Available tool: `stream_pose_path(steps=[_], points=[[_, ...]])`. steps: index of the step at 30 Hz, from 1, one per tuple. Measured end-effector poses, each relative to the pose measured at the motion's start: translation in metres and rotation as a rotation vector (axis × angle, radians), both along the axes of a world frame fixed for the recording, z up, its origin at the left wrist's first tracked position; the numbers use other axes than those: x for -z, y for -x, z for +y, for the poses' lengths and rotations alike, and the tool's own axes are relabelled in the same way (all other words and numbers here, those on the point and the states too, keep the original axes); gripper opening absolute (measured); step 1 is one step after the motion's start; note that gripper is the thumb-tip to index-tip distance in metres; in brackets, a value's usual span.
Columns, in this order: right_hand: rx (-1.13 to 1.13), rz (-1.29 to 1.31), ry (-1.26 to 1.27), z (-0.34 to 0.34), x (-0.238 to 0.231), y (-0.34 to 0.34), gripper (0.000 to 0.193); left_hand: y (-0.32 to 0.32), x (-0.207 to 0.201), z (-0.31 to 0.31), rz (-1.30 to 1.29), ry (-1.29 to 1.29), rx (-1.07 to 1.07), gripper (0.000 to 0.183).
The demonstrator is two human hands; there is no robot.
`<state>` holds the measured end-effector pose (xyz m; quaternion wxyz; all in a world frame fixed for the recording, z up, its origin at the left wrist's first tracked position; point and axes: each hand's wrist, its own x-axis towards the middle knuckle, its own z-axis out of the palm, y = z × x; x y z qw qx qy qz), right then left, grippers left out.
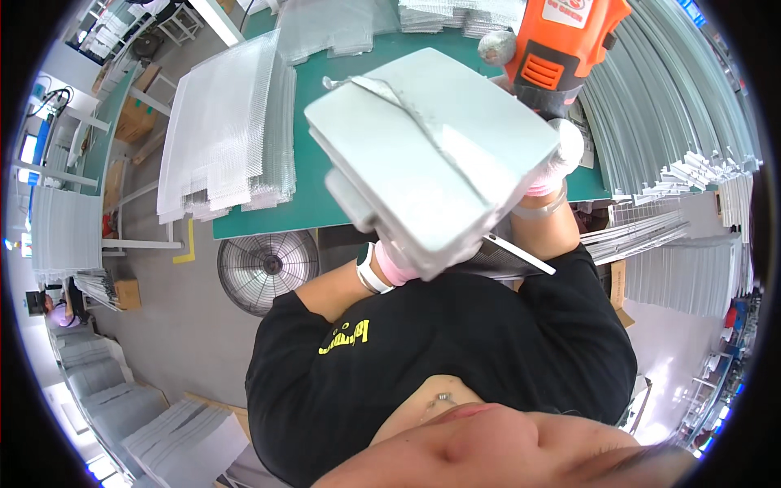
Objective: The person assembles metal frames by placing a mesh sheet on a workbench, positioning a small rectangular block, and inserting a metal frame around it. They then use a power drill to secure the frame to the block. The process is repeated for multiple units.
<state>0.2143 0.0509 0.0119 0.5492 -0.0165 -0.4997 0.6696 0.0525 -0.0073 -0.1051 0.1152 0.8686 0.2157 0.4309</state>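
A pale grey-white box (390, 138) with rounded corners and a loose strip of tape across its top fills the middle of the view. Behind its lower edge is my left hand (394, 263), in a pink-cuffed glove; its fingers are hidden. My right hand (563, 150), gloved in white with a pink cuff, lies along the box's right side, fingers also out of sight. Whether either hand grips the box cannot be made out. Just beyond the right hand is an orange and black power tool (561, 53), beside a rounded greyish knob (496, 48).
White mesh sheets (224, 122) lie stacked on the green table (325, 69). Long pale strips (667, 89) fill the right side. A round floor fan (268, 268) is at the table's left front. A white-edged dark mesh piece (521, 254) rests near my lap.
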Motion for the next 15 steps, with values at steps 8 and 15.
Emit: stream_pose_path(steps=[8, 15], points=[[1.006, -0.438, -0.437, 0.035, 0.014, -0.044, 0.04, 0.005, -0.003, -0.001, -0.091, 0.176, -0.056, 0.041], [0.462, -0.105, -0.277, 0.027, -0.12, -0.031, 0.058, 0.025, -0.008, 0.024, -0.032, -0.076, -0.327, 0.028]])
